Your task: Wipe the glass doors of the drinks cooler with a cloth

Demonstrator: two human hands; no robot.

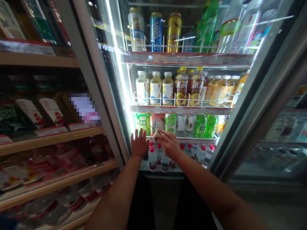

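Note:
Both my arms reach into an open drinks fridge. My left hand is open, fingers spread flat against the front edge of a low shelf, below a green-labelled bottle. My right hand is closed on a small pale crumpled cloth and presses it against the same shelf edge, below a pink-labelled bottle. Red-capped water bottles stand on the shelf below my hands.
The fridge's glass door stands open at the right. Upper shelves hold tea bottles and cans. Wooden store shelves with packaged goods and bottled water run along the left. A second glass-fronted cooler is at far right.

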